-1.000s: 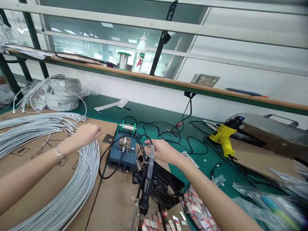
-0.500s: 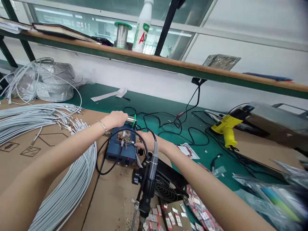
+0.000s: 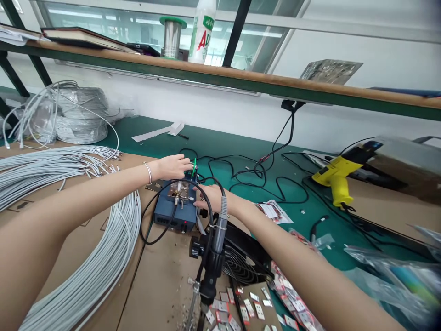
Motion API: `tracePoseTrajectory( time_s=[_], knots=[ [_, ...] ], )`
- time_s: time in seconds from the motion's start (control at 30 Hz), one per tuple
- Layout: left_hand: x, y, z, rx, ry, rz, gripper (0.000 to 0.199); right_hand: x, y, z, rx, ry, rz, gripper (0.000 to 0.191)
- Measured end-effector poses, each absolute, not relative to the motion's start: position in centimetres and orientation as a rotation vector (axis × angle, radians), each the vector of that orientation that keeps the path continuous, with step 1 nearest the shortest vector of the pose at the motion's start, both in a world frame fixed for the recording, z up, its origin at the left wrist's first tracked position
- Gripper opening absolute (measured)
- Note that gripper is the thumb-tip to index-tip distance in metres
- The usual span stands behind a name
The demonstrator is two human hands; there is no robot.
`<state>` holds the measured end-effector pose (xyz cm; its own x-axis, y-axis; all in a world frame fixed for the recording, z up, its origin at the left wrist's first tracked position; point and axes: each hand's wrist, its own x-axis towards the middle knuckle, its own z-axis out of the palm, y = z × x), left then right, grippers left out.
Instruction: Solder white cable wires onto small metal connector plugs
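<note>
Left hand (image 3: 174, 166) reaches over the far end of the dark blue, box-shaped metal unit (image 3: 188, 214), its fingers bent low over the small silver wire spool with green rims (image 3: 195, 168). Right hand (image 3: 211, 197), loosely curled, has its fingertips at the unit's right side. The spool sits at the back of the unit, between the left hand's fingers and the green-topped bench (image 3: 213, 137).

The step in hand looks like positioning or steadying the spool and unit together. Judging by this pose, the next move calls for a sure hold on the spool by the left hand while the right braces the unit, both keeping clear of the thin black looped cable (image 3: 141, 225) and the black-and-grey cylindrical tool (image 3: 216, 257) held upright but tilted in its stand.

Much of the spool is behind the left hand, with only the green rim at its right end showing plainly, so I cannot tell whether the fingers grip it or merely rest there. The cable crosses in front of the right hand, whose fingertips are hard to make out; whether they pinch anything is unclear. The tool's lower end runs off the bottom edge, and both forearms are cut off.
</note>
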<state>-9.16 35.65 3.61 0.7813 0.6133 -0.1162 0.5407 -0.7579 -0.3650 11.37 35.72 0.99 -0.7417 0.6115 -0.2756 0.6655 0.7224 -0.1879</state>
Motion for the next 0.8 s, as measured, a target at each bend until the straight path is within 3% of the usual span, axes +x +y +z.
tracePoseTrajectory(
  time_s=[0.43, 0.8],
  knots=[
    [-8.8, 37.0, 3.5, -2.694, -0.601, 0.315, 0.025, 10.7, 35.1, 2.5, 1.042, 2.73, -0.42, 0.042],
    [-8.8, 37.2, 2.6, -2.676, -0.918, 0.145, 0.02, 10.5, 35.7, 1.2, 1.089, 2.716, -0.583, 0.053]
  ],
)
